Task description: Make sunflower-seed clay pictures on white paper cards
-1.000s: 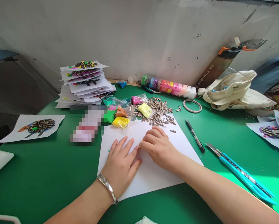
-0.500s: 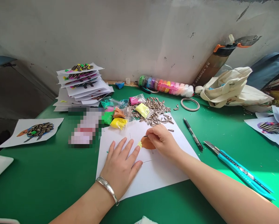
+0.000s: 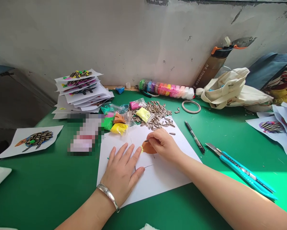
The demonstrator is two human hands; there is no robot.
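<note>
A white sheet of paper [image 3: 158, 177] with thin pencil lines lies before me. On it is a flat brown clay shape [image 3: 148, 148], with a small yellow piece [image 3: 142, 149] at its left end. My left hand [image 3: 123, 169], spread flat with a silver bangle at the wrist, presses on the sheet, its index fingertip beside the yellow piece. Over the brown shape, my right hand [image 3: 166, 145] pinches a small dark seed [image 3: 146, 141] between thumb and fingers. Sunflower seeds [image 3: 158, 111] are heaped behind the paper, next to bags of coloured clay [image 3: 119, 128].
A pen [image 3: 194, 136] and an open blue cutter [image 3: 244, 171] lie right of the sheet. Tape [image 3: 191, 107], a cloth bag [image 3: 229, 91] and a bottle [image 3: 212, 65] are behind. Stacked pictures [image 3: 83, 95] stand back left; a finished seed picture [image 3: 38, 140] lies left.
The whole view has shifted slightly, so things appear a little further left. My right hand still pinches the seed at the brown shape, and my left hand stays flat on the paper.
</note>
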